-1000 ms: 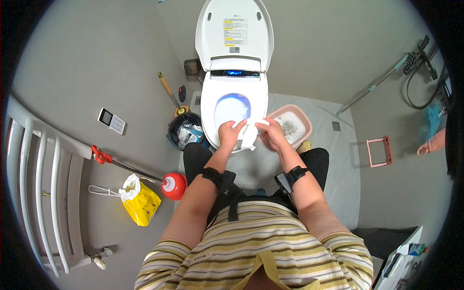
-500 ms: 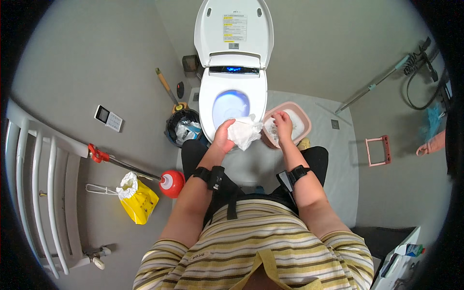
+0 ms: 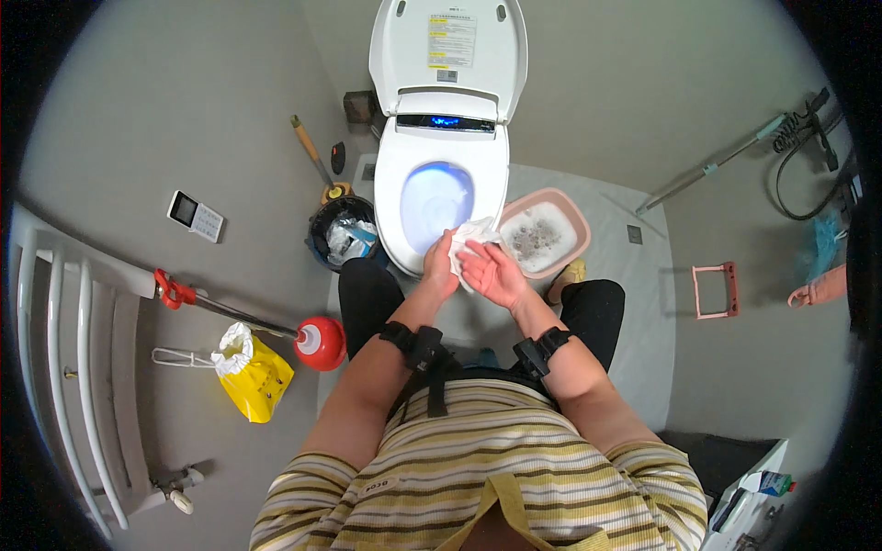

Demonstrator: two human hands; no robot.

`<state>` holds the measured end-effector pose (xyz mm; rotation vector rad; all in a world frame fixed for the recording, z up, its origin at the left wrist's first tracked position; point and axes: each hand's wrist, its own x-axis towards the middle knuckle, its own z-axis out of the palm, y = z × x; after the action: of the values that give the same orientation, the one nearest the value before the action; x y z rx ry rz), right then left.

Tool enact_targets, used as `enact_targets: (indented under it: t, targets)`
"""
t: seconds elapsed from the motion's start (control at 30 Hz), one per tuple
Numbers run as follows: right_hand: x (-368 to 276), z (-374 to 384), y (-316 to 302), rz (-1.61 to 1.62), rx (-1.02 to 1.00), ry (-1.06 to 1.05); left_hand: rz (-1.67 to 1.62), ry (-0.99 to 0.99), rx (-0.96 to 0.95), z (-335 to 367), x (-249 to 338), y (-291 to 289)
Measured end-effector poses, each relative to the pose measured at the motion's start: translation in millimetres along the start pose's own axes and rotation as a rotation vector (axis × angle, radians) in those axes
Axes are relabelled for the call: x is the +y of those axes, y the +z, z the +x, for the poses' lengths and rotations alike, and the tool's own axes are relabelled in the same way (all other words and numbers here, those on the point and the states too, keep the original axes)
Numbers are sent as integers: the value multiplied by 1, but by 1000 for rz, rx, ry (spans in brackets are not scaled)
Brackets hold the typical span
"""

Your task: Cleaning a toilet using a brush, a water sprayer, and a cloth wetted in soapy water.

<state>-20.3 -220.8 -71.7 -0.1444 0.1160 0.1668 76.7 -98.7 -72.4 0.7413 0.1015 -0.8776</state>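
A crumpled white cloth (image 3: 478,229), possibly wet tissue, hangs over the front of the toilet seat (image 3: 390,216). My left hand (image 3: 442,268) is closed on its left side. Beside it, my right hand (image 3: 494,277) lies palm up against the cloth with its fingers stretched out and apart. The toilet bowl (image 3: 436,197) glows bluish, and the lid (image 3: 496,69) stands raised behind. Right of the toilet, a pink basin (image 3: 582,225) holds white foam with a dark speckled patch.
A black-lined bin (image 3: 322,241) with rubbish stands left of the toilet, a wooden-handled brush (image 3: 310,147) behind it. A red plunger (image 3: 322,343) and a yellow bag (image 3: 257,386) are at the left. A pole (image 3: 712,168) leans against the right wall.
My right hand has left the basin, moved left to the cloth and turned palm up. The cloth is now partly covered by it, and the basin's dark patch shows.
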Motion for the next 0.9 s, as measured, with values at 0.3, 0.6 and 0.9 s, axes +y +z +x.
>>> enact_targets:
  t: [0.3, 0.6, 0.9]
  targets:
    - [4, -1, -54, -34, 366, -150, 911, -21, -419, -1, -21, 3]
    - [-76, 43, -69, -559, 665, -598, 884, 174, 38, 93, 43, -56]
    - [-35, 111, -89, -2339, 761, -331, 1010, 124, 372, 149, 124, -99]
